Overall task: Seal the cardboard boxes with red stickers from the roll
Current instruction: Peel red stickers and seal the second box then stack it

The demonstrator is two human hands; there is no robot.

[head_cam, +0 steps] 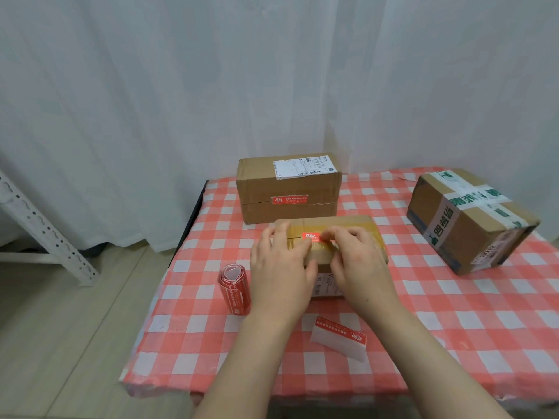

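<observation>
**Hands press red sticker onto near box**

Left hand [279, 267] lies palm-down on the small cardboard box [348, 234] at desk centre, fingers spread over its left end and top, not clenched, bracing it. Right hand [357, 261] is also on the box top w/ fingers slightly curled, fingertips [328, 235] touching the right part of a red sticker [311, 236] that sits across the box's top seam; only the sticker's left part shows, rest is hidden under the fingers. Neither hand wraps round anything; both press flat.

Sticker roll [234, 288] stands upright on the desk [453, 328] just left of the left hand, red w/ white print, loose end curled at top. Nearer the camera, right of the left forearm, lies a strip of white backing paper [340, 341] w/ a red edge, flat on the checked cloth, apart from the box.

Behind the held box, touching or almost touching it (can't tell which), is a larger cardboard box [289, 189] w/ a white shipping label on top and a red sticker over its front seam. Well apart at far right, a third box [472, 219] sits at an angle, wrapped in white tape w/ green print.
</observation>
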